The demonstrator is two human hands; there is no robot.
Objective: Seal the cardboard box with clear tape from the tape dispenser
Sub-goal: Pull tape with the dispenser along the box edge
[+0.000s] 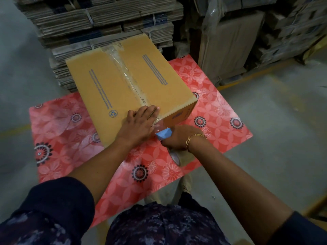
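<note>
Warehouse floor of grey concrete, with bundled stacks of flattened cartons (99, 20) behind the work area. A table (221, 110) under a red floral covering carries the cardboard box (109, 89), which overhangs the table's far edge. The box's long axis runs from the near edge toward the far left corner, skewed against the table's edges. Clear tape (123, 73) runs along the centre seam, parallel to that axis, and continues over the near end of the box. Blue printed lines run along both top flaps; the text is too blurred to read. A blue recycling symbol (113, 113) sits near the box's near left corner.

Left hand (139, 124) lies flat, fingers extended, pressing the tape at the near end of the seam. Right hand (178, 138), wearing a gold bracelet (194, 137), is clenched around the blue tape dispenser (163, 134), held against the box's near end face, its roll hanging below the hand.
</note>
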